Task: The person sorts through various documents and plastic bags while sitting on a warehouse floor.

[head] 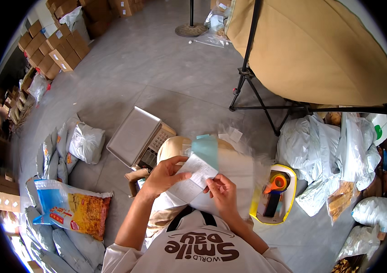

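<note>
Both hands hold a white paper slip [193, 175] with printed writing, folded or creased across its middle. My left hand [166, 175] pinches its left side, thumb on top. At the slip's right edge, the fingers of my right hand [221, 191] grip it. Beneath the paper, a light teal sheet [205, 148] lies over my lap. Clear plastic film or bags [239, 145] spread across my right knee. Just beyond my left knee sits a counter scale [135, 134] with a metal pan and a keypad.
A yellow-edged tub [273, 196] at right holds an orange tape dispenser [276, 183] and a dark phone-like object [271, 204]. Grey parcels [74, 245] and a printed bag [74, 208] lie left. White plastic bags [311, 146] are heaped right, below a tan canopy [316, 51] on a black frame.
</note>
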A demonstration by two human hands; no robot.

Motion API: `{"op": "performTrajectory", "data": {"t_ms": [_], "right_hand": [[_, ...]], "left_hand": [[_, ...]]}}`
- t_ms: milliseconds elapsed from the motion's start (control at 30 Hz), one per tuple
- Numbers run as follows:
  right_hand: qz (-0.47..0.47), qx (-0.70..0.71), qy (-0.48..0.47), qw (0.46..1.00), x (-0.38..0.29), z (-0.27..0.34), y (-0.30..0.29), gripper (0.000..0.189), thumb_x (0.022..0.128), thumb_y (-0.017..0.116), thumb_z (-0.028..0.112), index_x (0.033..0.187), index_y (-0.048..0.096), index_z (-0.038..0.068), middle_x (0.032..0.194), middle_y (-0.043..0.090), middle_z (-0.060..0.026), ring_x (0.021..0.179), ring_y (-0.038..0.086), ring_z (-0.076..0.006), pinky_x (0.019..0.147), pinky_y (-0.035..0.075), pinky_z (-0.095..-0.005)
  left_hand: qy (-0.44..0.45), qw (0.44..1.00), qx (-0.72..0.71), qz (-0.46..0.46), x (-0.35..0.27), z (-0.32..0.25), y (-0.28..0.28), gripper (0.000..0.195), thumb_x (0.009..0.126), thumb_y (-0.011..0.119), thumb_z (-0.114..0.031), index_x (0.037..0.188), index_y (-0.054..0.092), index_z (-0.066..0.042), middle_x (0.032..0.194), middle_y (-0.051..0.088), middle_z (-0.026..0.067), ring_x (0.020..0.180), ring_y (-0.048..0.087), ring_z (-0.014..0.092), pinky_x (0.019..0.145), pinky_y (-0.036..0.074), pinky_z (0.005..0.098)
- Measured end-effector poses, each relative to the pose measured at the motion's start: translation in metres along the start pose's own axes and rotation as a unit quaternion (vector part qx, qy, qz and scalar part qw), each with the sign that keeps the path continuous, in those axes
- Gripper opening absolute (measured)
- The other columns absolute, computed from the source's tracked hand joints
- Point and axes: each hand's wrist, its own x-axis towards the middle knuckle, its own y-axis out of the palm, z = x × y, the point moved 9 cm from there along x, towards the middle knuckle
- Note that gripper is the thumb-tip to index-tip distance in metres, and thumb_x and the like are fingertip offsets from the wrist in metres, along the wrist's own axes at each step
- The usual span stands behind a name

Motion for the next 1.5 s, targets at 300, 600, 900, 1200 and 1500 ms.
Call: {"op": "performTrajectory", "data": {"t_ms": [300, 600, 900, 1200, 1500], "right_hand": [[-0.019, -0.016, -0.037, 0.999, -0.003, 0.007, -0.009, 0.013, 0.092, 0.059, 0.011, 0.090, 0.057, -0.002, 0.080, 0.061, -0.0028, 0.069, 0.056, -0.0085, 0.064, 0.044, -0.0217], [-0.131, -0.059, -0.140, 0.980, -0.013, 0.027, -0.018, 0.025, 0.083, 0.066, 0.003, 0.103, 0.051, 0.001, 0.095, 0.056, -0.0061, 0.077, 0.055, -0.0105, 0.064, 0.043, -0.0219], [-0.097, -0.257, -0.304, 0.912, -0.030, 0.059, 0.001, 0.027, 0.077, 0.071, 0.001, 0.098, 0.054, 0.003, 0.091, 0.057, -0.0107, 0.075, 0.057, -0.0201, 0.057, 0.044, -0.0278], [-0.018, -0.404, -0.395, 0.825, -0.038, 0.074, 0.034, 0.020, 0.074, 0.071, 0.004, 0.090, 0.061, 0.004, 0.090, 0.059, -0.0070, 0.080, 0.058, -0.0244, 0.067, 0.046, -0.0345], [0.028, -0.458, -0.417, 0.784, -0.042, 0.062, 0.055, 0.018, 0.074, 0.072, 0.008, 0.091, 0.064, 0.007, 0.091, 0.059, -0.0030, 0.084, 0.057, -0.0218, 0.075, 0.043, -0.0345]], "left_hand": [[-0.026, 0.997, -0.070, 0.008, -0.009, 0.031, 0.003, 0.025, 0.088, 0.064, -0.009, 0.108, 0.061, 0.007, 0.091, 0.067, 0.0038, 0.079, 0.059, 0.005, 0.071, 0.048, 0.0200], [0.009, 0.999, -0.033, -0.038, -0.006, 0.038, -0.001, 0.016, 0.089, 0.062, -0.010, 0.094, 0.065, 0.005, 0.081, 0.064, -0.0012, 0.071, 0.053, 0.002, 0.062, 0.044, 0.0203], [0.020, 0.998, -0.031, -0.044, -0.007, 0.039, -0.002, 0.012, 0.089, 0.061, -0.008, 0.091, 0.064, 0.004, 0.079, 0.063, -0.0011, 0.070, 0.052, 0.003, 0.062, 0.043, 0.0205], [0.010, 0.997, -0.061, -0.055, -0.007, 0.046, -0.005, 0.011, 0.089, 0.060, -0.006, 0.093, 0.064, 0.004, 0.082, 0.065, 0.0006, 0.071, 0.053, 0.003, 0.062, 0.044, 0.0203], [0.003, 0.994, -0.097, -0.055, -0.008, 0.048, -0.006, 0.011, 0.089, 0.061, -0.007, 0.092, 0.064, 0.003, 0.080, 0.064, -0.0003, 0.069, 0.052, 0.002, 0.060, 0.043, 0.0189]]}}
